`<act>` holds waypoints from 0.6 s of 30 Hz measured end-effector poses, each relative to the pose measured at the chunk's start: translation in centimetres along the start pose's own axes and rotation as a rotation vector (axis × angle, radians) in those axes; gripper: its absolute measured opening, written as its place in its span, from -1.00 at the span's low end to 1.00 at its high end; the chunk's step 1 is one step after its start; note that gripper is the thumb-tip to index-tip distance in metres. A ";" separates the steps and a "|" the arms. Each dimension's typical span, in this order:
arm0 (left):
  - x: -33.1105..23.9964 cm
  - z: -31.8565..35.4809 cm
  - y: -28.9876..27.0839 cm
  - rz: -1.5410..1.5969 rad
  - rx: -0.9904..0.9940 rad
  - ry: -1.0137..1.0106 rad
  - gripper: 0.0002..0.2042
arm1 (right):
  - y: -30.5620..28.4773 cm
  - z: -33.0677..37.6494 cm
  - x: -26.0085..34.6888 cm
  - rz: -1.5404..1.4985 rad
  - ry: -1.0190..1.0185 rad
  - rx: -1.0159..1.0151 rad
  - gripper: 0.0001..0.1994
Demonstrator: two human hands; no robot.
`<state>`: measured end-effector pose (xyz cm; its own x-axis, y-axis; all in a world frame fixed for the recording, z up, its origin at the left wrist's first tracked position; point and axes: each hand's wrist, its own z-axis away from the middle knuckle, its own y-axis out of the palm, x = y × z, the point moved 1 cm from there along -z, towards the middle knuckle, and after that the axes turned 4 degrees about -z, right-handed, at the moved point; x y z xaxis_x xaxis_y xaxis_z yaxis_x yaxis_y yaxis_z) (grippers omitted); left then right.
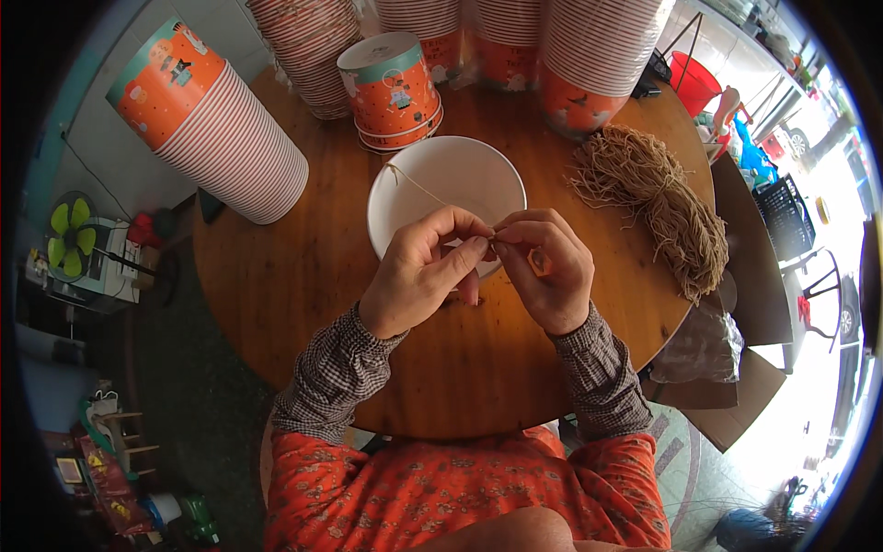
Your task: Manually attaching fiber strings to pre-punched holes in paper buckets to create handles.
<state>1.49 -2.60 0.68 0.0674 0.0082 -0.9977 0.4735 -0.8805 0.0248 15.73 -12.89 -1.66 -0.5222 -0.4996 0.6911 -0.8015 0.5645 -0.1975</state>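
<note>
A paper bucket with a white inside stands at the middle of the round wooden table, its mouth turned toward me. From its left inner wall a thin tan cord runs down to my hands. My left hand pinches the cord between thumb and fingers at the bucket's near rim. Thumb and forefinger of my right hand meet the left fingertips there, closed on the cord's end. The exact spot between the fingertips is mostly hidden. To the right lies a bundle of tan cords, tied at its middle.
A tall leaning stack of orange-and-teal buckets is at the left. Behind the white bucket are a short stack of printed buckets and several wrapped stacks. Right of the table is an open cardboard box; a green fan stands left.
</note>
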 end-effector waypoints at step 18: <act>-0.5 0.0 -0.2 0.016 0.008 -0.055 -0.85 | 0.0 -0.1 0.2 0.075 -0.009 -0.024 -0.87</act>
<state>1.38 -2.46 1.15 0.0259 -0.0318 -0.9992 0.4655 -0.8841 0.0402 15.68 -12.94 -1.41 -0.5830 -0.4612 0.6689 -0.7531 0.6158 -0.2317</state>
